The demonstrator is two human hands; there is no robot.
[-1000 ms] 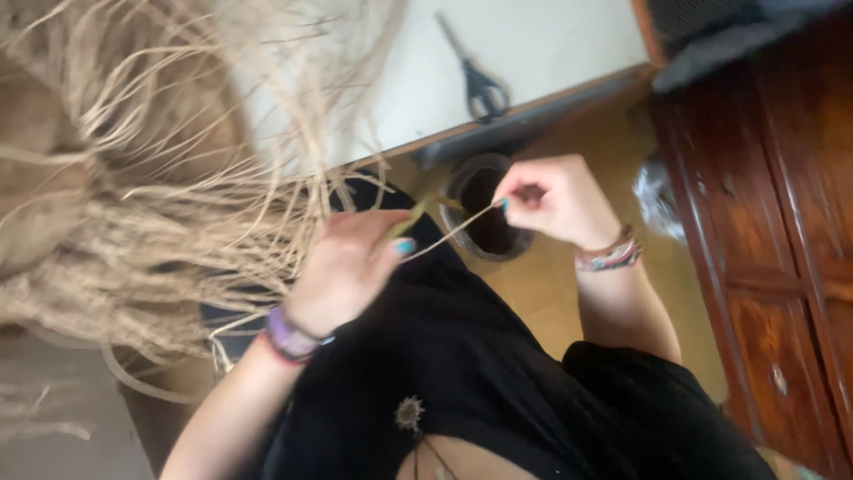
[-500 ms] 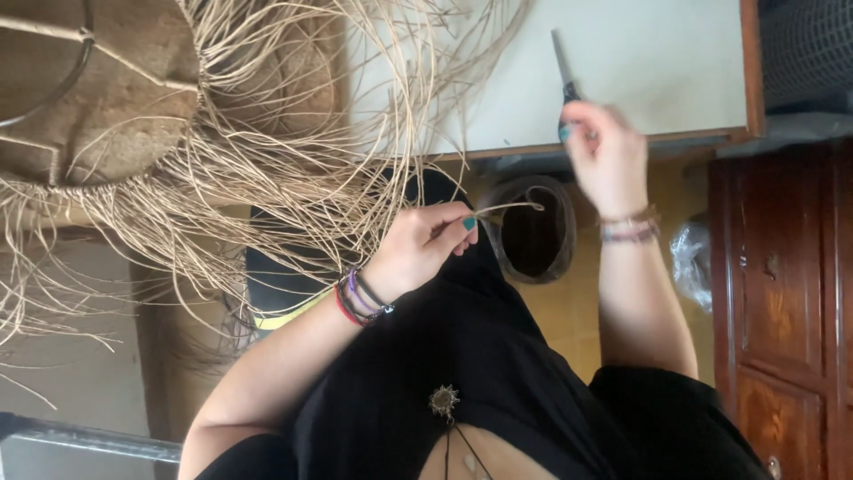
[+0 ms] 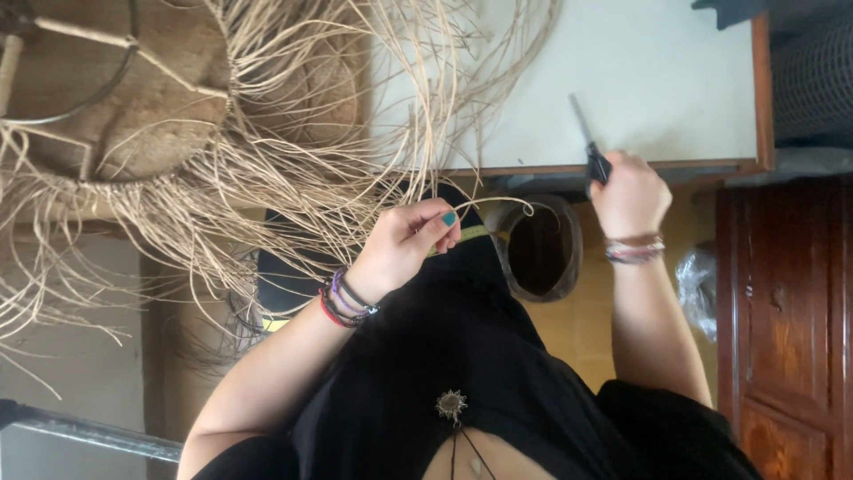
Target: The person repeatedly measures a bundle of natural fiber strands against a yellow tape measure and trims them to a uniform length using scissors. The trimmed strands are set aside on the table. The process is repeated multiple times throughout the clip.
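The left hand (image 3: pixel 404 244) pinches a single pale straw strand (image 3: pixel 498 209) between thumb and fingertips, closed firmly on it; the strand's free end curls out past the fingers, over the black fabric on the lap and just in front of a dark round pot (image 3: pixel 542 249) on the floor. The right hand (image 3: pixel 629 197) is wrapped shut around the dark handles of a pair of scissors (image 3: pixel 591 147), whose blades lie against the white table (image 3: pixel 657 80) at its near edge; whether the blades are parted cannot be told. The two hands are well apart, so the scissors are not yet at the strand. Upper left, a woven straw piece (image 3: pixel 133 107) carries a wire ring (image 3: pixel 115 76), and a mass of loose fibres (image 3: pixel 293 178) hangs from it toward the left hand. Assessment: the held strand should be kept taut and separated from the neighbouring fibres, with the pinch close to the intended cut point. The scissors should be lifted clear of the table edge and brought in with the blades square across that one strand only, fingertips kept behind the cutting line.
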